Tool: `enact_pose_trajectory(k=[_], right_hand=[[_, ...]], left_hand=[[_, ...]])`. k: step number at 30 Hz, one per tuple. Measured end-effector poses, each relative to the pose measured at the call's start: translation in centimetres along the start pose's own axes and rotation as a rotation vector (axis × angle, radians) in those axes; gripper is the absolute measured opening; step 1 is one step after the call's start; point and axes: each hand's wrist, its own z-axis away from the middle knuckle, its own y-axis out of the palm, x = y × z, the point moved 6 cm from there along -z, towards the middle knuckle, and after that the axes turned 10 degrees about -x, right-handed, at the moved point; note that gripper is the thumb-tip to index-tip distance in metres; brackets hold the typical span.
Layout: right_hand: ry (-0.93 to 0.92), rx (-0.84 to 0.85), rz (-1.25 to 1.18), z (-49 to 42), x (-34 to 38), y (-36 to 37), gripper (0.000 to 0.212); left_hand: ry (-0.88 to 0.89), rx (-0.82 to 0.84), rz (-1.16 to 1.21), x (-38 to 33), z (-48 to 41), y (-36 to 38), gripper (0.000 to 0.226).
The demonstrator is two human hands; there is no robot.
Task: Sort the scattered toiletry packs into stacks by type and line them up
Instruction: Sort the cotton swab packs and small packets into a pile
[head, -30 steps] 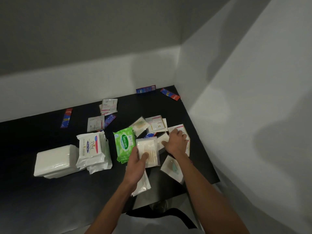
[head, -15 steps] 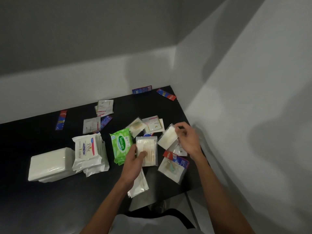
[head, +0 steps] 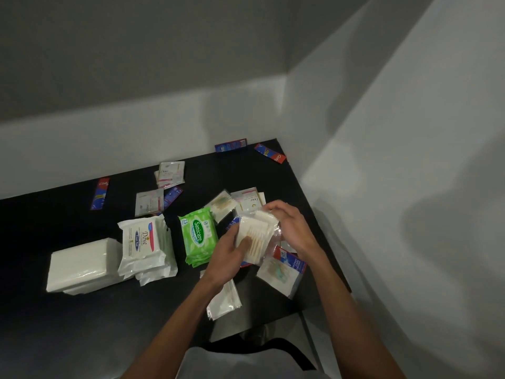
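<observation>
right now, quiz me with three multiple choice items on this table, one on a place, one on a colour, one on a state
1. Where does the green Sanicare wipes pack lie?
A. just right of the Dove pack stack
B. in the far right corner
C. on top of the plain white stack

2. What colour is the table top?
A. white
B. black
C. brown

3. What state are the cotton swab packs in?
A. lying untouched
B. held by both hands
C. tucked under the green pack

Answers:
1 A: it sits between the Dove pack stack and the left hand.
2 B: the bare surface shows black.
3 B: the left hand and the right hand both grip them above the table top.
</observation>
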Motion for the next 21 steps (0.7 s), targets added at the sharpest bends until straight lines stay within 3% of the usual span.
enact_pose_trajectory(k=[6, 10, 13, 16, 18, 21], right_hand=[[0.073, 0.039, -0.078, 0.8, 0.9, 1.1, 0.022], [0.075, -0.084, -0.184, 1.4, 0.4, 1.3, 0.041], [0.114, -0.094, -0.164, 1.7, -1.3, 2.8, 0.031], [0.149, -0.121, -0.221, 1.8, -2.3, 3.7, 0.022], [0.163, -0.168, -0.261, 1.7, -2.5, 3.7, 0.023], [0.18, -0.241, -0.266, 1.3, -2.9, 3.2, 0.026]], left_hand=[[-0.002, 0.033, 0.079, -0.6, -0.2, 1.3, 0.034], [-0.027, -0.088, 0.186, -1.0, -1.0, 1.1, 0.031], [-0.044, -0.119, 0.179, -1.4, -2.0, 1.3, 0.027], [0.007, -0.094, -0.021, -2.2, -3.7, 1.7, 0.024], [0.037, -0.066, -0.212, -2.7, -4.8, 1.9, 0.038], [0.062, -0.009, -0.427, -4.6, -6.3, 2.3, 0.037]])
